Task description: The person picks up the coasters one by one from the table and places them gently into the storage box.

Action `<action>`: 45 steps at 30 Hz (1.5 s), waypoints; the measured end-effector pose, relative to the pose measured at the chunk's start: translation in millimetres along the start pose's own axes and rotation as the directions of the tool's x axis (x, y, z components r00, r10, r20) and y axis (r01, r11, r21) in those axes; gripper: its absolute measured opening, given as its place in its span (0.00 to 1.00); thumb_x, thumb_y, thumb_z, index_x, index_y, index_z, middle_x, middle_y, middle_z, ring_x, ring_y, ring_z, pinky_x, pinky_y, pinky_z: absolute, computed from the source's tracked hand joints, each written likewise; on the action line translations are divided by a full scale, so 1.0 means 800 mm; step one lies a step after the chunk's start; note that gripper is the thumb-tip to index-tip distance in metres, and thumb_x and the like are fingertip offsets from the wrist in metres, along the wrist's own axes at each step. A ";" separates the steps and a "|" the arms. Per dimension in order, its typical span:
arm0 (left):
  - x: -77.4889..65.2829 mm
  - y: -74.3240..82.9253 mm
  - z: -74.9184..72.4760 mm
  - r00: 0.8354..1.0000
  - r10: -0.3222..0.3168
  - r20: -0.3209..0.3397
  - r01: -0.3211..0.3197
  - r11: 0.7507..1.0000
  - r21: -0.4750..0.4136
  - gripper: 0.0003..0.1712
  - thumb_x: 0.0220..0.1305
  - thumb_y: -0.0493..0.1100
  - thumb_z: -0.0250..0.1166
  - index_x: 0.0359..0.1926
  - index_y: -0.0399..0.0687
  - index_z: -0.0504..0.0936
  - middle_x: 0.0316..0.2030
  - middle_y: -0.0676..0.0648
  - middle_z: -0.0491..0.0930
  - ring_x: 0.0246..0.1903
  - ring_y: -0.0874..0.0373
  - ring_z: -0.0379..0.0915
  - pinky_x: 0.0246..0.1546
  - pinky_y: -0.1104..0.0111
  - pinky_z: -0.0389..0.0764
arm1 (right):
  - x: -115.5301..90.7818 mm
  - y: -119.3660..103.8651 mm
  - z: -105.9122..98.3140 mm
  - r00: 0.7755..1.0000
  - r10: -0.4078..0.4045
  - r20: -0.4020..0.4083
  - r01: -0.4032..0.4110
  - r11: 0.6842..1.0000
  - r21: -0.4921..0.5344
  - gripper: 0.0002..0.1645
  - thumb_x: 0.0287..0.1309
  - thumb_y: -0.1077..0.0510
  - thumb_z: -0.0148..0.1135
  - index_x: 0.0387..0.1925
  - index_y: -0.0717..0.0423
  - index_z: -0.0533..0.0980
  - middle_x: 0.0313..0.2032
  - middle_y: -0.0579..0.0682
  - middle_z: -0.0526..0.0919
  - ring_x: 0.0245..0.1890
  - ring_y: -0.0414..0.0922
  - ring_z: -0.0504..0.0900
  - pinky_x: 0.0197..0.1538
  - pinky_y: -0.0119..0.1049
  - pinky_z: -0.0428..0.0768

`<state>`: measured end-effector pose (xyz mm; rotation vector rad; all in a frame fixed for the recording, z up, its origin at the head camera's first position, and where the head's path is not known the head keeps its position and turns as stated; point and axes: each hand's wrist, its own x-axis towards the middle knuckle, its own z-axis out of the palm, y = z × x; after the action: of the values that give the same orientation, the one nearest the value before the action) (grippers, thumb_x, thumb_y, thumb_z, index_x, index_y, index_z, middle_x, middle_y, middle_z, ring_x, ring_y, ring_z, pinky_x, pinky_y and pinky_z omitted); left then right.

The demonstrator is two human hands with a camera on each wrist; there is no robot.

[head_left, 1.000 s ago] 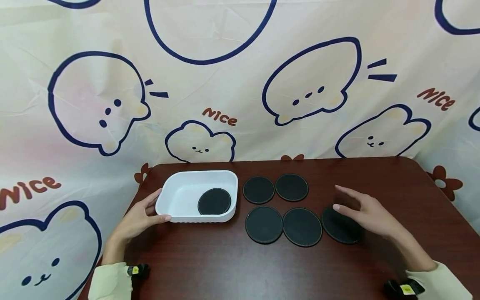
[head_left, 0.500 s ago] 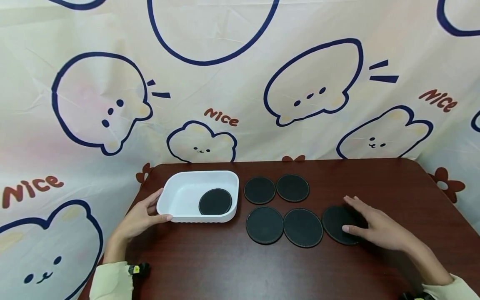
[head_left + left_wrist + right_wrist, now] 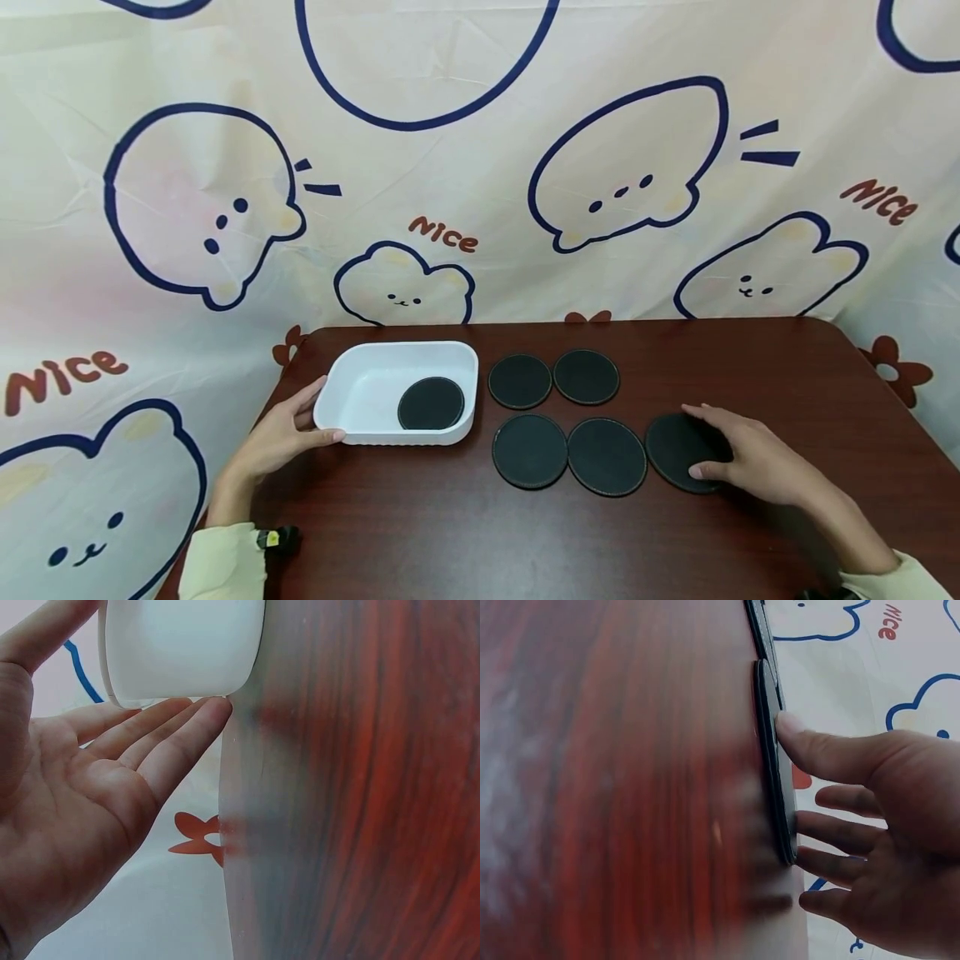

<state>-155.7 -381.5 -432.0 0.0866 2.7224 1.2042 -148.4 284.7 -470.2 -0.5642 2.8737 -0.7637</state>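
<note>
My left hand point(image 3: 277, 433) rests against the left end of a white plastic tray point(image 3: 337, 408), its thumb at the near corner. In the left wrist view, fairly straight fingers point(image 3: 176, 750) touch the tray's end. Inside the tray lies a round black coaster point(image 3: 431, 403) with a stitched rim. My right hand point(image 3: 765, 454) is over the right-hand black coaster point(image 3: 678, 450), which lies flat on the table and is partly covered. In the right wrist view, the thumb touches this coaster point(image 3: 772, 765), and the extended fingers are by its edge.
Several more black coasters lie right of the tray: two at the back point(image 3: 520, 382) point(image 3: 587, 377) and two in front point(image 3: 529, 451) point(image 3: 607, 457). The brown wooden table point(image 3: 420, 533) meets a cartoon-printed cloth point(image 3: 495, 275) behind.
My right hand has moved right and lowered onto the right-hand coaster, thumb now touching it. The left hand and the tray have stayed in place.
</note>
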 end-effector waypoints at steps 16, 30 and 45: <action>0.000 0.000 -0.001 1.000 0.019 0.001 -0.019 1.000 0.013 0.61 0.66 0.51 0.78 0.86 0.40 0.48 0.79 0.25 0.62 0.68 0.29 0.76 0.60 0.50 0.87 | -0.001 -0.004 -0.011 0.980 0.033 -0.194 -0.019 0.997 0.075 0.36 0.54 0.61 0.83 0.65 0.58 0.82 0.56 0.61 0.86 0.56 0.63 0.88 0.49 0.47 0.90; 0.000 0.001 -0.002 1.000 0.013 0.005 -0.013 1.000 0.010 0.61 0.66 0.51 0.78 0.87 0.40 0.48 0.78 0.25 0.63 0.68 0.29 0.76 0.60 0.49 0.86 | 0.000 0.001 -0.021 0.987 0.085 -0.133 -0.068 0.990 0.125 0.26 0.62 0.58 0.78 0.60 0.56 0.84 0.49 0.58 0.91 0.46 0.53 0.91 0.38 0.29 0.85; 0.001 0.001 -0.001 1.000 0.001 0.004 -0.001 1.000 0.022 0.62 0.66 0.52 0.78 0.87 0.40 0.48 0.78 0.26 0.63 0.69 0.30 0.76 0.62 0.46 0.85 | 0.002 0.002 -0.024 0.984 0.126 -0.124 -0.103 0.978 0.179 0.22 0.68 0.59 0.73 0.61 0.54 0.83 0.48 0.54 0.91 0.42 0.34 0.88 0.39 0.29 0.87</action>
<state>-156.5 -381.5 -431.1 0.0935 2.7330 1.1730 -154.4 293.9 -454.3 -0.3339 2.8892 -1.0558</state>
